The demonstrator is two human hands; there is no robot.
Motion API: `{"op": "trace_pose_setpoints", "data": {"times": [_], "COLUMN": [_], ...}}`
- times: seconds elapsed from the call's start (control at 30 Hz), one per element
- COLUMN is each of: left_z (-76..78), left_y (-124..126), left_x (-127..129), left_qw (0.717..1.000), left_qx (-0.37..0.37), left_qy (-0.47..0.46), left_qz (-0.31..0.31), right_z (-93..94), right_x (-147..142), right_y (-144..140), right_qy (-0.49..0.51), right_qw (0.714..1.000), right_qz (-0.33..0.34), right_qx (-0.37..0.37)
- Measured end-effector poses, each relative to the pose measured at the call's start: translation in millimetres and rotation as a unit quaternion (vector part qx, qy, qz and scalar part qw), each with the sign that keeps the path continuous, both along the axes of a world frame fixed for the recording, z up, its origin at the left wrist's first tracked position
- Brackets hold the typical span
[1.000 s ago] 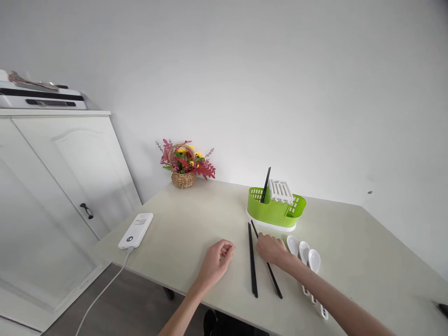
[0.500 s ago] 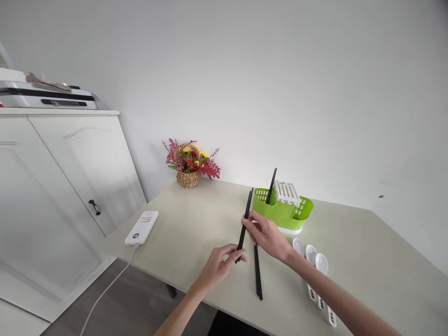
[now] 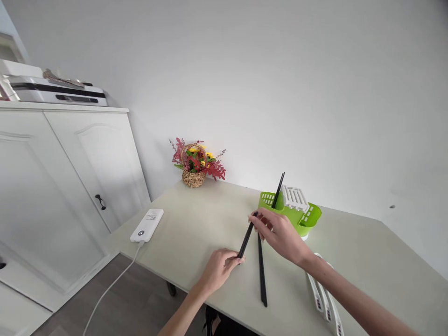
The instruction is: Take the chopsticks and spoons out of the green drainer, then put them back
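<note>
I'm looking down on a pale table (image 3: pixel 196 224) set against a plain wall, with a white cabinet (image 3: pixel 70 177) off to the left and a flat appliance (image 3: pixel 56 88) on top of it. At the back of the table there's a small wicker basket of flowers (image 3: pixel 196 165), and near the left edge a white power bank (image 3: pixel 147 225) with its cable dropping to the floor. Over on the right stands the green cutlery holder (image 3: pixel 297 215), and one black chopstick (image 3: pixel 278 190) is already standing in it, leaning up and to the right, so I'd call that one done. Next, the hands: the right hand (image 3: pixel 282 233) pinches the top end of a lifted chopstick (image 3: pixel 247 240) between thumb and fingertips, while the left hand (image 3: pixel 219 267) is curled around its lower end near the table, so both are grasping the same stick, slanted, just short of the holder. A second loose chopstick (image 3: pixel 262 270) lies flat on the table, just beside the hands, untouched. Under the right forearm I can make out the white spoons (image 3: pixel 324 298), only their handles showing, lying side by side. So by my reckoning: one stick in, one in hand, one stick and the spoons left on the table.
</note>
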State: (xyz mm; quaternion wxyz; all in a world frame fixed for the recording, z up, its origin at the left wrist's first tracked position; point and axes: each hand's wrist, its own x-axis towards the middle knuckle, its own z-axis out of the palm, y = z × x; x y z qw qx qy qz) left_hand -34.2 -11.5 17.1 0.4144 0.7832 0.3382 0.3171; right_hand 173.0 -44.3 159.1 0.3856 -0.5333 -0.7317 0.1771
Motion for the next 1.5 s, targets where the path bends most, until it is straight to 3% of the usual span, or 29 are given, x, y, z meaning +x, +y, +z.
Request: {"op": "trace_pose_setpoints", "data": {"times": [0.13, 0.27, 0.43, 0.57, 0.67, 0.83, 0.93, 1.03, 1.2, 1.27, 1.33, 1.4, 1.5], "left_z": [-0.9, -5.8, -14.5, -14.6, -12.0, -9.5, -8.4, -6.5, -2.9, -2.1, -2.0, -2.3, -2.8], "left_y": [3, 5, 6, 7, 6, 5, 5, 5, 4, 3, 3, 2, 2], "left_x": [0, -2, -2, -1, -1, -2, -1, 0, 1, 2, 3, 4, 5], "left_qw": [0.999, 0.999, 0.998, 0.998, 0.998, 0.997, 0.996, 0.996, 0.996, 0.996, 0.997, 0.997, 0.997], "left_qx": [0.03, 0.031, 0.019, 0.009, 0.003, -0.006, -0.006, -0.008, -0.003, -0.001, 0.002, 0.006, 0.014], "left_qy": [0.015, 0.024, 0.0, 0.002, 0.011, 0.033, 0.044, 0.049, 0.044, 0.042, 0.04, 0.035, 0.026], "left_qz": [0.001, 0.013, 0.057, 0.062, 0.063, 0.073, 0.075, 0.076, 0.075, 0.073, 0.072, 0.072, 0.073], "right_z": [0.6, 16.6, 70.9, 96.4, 86.8, 46.3, 26.9, 18.8, 31.8, 38.4, 37.7, 25.7, -11.4], "right_x": [-2, 9, 58, 101, 121, 133, 135, 137, 133, 122, 106, 89, 61], "right_y": [4, 11, 31, 63, 94, 141, 157, 161, 137, 119, 99, 79, 50], "right_qy": [-0.006, -0.041, 0.038, -0.029, -0.1, -0.154, -0.157, -0.158, -0.165, -0.196, -0.238, -0.265, -0.288], "right_qw": [0.999, 0.999, 0.985, 0.96, 0.958, 0.957, 0.954, 0.944, 0.929, 0.936, 0.946, 0.947, 0.941], "right_qz": [0.02, 0.011, -0.159, -0.237, -0.25, -0.242, -0.245, -0.282, -0.332, -0.29, -0.221, -0.171, -0.122], "right_qx": [-0.036, -0.001, 0.056, 0.146, 0.097, -0.035, -0.065, -0.067, 0.011, 0.026, -0.008, -0.058, -0.133]}}
